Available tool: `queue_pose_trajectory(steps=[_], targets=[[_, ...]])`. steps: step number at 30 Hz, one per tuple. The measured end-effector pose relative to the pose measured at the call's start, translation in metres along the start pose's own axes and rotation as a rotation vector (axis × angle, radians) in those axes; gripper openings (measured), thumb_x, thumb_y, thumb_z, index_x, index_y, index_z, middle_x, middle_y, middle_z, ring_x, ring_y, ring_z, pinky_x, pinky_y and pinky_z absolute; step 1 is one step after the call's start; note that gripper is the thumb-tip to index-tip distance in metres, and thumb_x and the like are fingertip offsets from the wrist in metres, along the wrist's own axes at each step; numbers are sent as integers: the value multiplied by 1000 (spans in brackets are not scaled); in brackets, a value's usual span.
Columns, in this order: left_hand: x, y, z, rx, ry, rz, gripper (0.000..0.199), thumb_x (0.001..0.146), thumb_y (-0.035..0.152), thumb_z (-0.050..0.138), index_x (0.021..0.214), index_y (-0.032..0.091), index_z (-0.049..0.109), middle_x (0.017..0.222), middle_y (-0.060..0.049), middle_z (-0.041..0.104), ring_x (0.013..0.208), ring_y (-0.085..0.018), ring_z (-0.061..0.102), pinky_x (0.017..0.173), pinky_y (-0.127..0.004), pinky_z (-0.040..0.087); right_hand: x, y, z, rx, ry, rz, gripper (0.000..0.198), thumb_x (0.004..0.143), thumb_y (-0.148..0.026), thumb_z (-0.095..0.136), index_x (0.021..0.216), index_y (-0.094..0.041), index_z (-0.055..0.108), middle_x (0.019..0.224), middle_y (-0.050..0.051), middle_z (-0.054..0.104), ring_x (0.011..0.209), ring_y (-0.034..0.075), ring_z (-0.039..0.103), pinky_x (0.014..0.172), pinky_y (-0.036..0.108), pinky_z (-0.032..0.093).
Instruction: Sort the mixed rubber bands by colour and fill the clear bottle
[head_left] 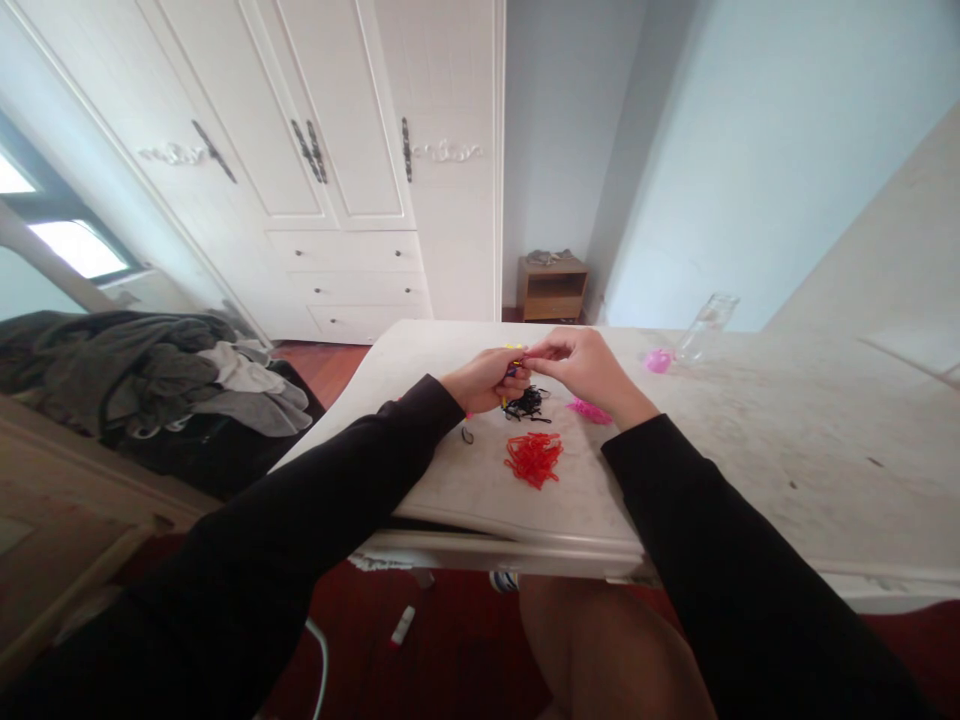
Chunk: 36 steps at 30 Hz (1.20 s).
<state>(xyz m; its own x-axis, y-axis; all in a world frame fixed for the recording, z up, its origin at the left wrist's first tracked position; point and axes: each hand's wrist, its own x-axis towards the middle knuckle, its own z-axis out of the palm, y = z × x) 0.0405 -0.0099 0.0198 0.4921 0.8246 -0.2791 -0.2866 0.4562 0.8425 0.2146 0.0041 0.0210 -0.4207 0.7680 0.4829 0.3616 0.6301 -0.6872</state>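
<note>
Above the white table (442,490), my left hand (487,380) is closed around small rubber bands, with yellow and purple bits showing between its fingers. Fingertips of my right hand (585,368) pinch together against the left fingers, on what looks like a thin reddish band; its shape is mostly hidden. Under the hands lies a pile of black rubber bands (529,405). Nearer to me is a heap of red rubber bands (534,460). Pink rubber bands (591,411) lie partly behind my right wrist. One loose dark band (467,436) rests below my left wrist.
A clear glass bottle (706,328) and a pink lump (658,360) stand at the table's far right. Clothes (247,385) are heaped at the left. Behind are a white wardrobe (345,110) and a small wooden cabinet (553,290). My leg is under the table's front edge.
</note>
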Motion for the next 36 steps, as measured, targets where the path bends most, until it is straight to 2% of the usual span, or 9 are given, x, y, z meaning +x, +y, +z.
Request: queue_pose_trajectory(steps=[5,10,13,20,25,28,32,36], targets=[[1,0,-2,21,30,-36,44,109,26,36,67,16,46,57,5,35,38,-2,27,34,-11,17,0,4,0,-58,-49,-9,14,79,-29,78,79,-15,79,74,5,72,68,17,63,67,32,46],[0,4,-4,26,25,-43,46,108,24,32,66,15,47,56,5,36,38,-2,29,34,-11,18,0,3,-2,66,-99,36,20,82,-36,76,84,-15,76,77,7,74,71,18,64,68,32,48],[-1,5,-4,27,-28,-26,47,109,27,32,65,15,46,55,4,35,38,-3,29,34,-12,19,-1,-2,-2,93,-101,23,17,84,-33,73,86,-16,76,79,6,75,73,18,64,70,32,48],[1,-1,-9,91,-93,-51,49,108,36,32,69,15,52,55,2,40,37,-5,30,34,-12,21,-1,-12,-1,-86,-190,-55,11,85,-23,70,84,-16,78,78,4,74,72,16,62,70,30,42],[2,-2,-13,138,-169,-91,48,106,36,37,66,15,52,53,0,42,37,-5,32,33,-12,22,-2,-14,1,-210,-272,-105,13,86,-15,65,74,-16,71,76,3,67,72,15,56,69,30,38],[0,0,-12,139,-195,-73,46,104,32,40,62,15,51,53,-1,42,37,-5,32,34,-12,24,-3,-14,3,-223,-262,-131,13,86,-12,61,74,-17,63,79,3,64,73,16,54,71,30,38],[-2,2,-9,136,-152,-42,46,104,24,37,62,14,52,54,-1,44,37,-4,31,34,-12,23,-3,-13,2,-234,-181,-146,14,87,-12,57,75,-20,56,84,4,61,75,17,52,72,31,39],[-1,3,-9,91,-118,-61,50,107,30,32,65,13,55,54,0,42,37,-5,30,34,-13,22,-3,-14,-4,-249,-109,-115,14,87,-12,57,77,-20,55,79,4,62,75,18,53,72,32,38]])
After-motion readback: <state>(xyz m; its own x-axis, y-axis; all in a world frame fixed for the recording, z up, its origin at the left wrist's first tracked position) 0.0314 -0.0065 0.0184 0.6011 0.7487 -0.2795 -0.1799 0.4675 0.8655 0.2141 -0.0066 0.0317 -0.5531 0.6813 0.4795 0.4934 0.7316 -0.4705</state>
